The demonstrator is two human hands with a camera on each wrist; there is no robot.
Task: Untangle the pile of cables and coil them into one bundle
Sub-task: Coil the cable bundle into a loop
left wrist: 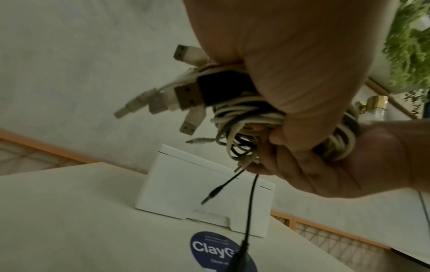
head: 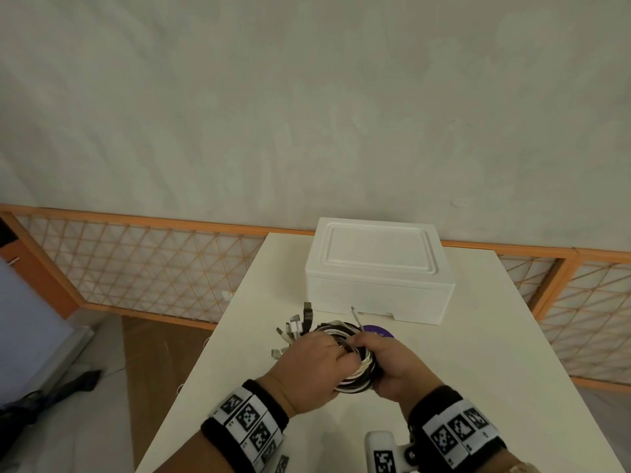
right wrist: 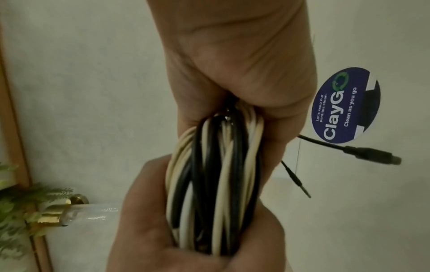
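A coil of black and white cables [head: 360,368] is held above the white table [head: 478,353], between both hands. My left hand [head: 310,363] grips its left side, where several USB plugs [head: 297,326] fan out. My right hand [head: 389,365] grips the right side, thumb over the strands. In the left wrist view the left hand [left wrist: 291,73] closes round the plugs [left wrist: 186,95] and the coil [left wrist: 244,117], and a black jack [left wrist: 216,191] dangles loose. In the right wrist view the twisted coil [right wrist: 214,184] runs between the right hand [right wrist: 232,64] and the left hand [right wrist: 186,239].
A closed white foam box [head: 375,268] stands at the far side of the table. A round purple sticker [head: 379,331] lies on the table under the coil. An orange lattice fence [head: 136,268] runs behind, with floor to the left of the table.
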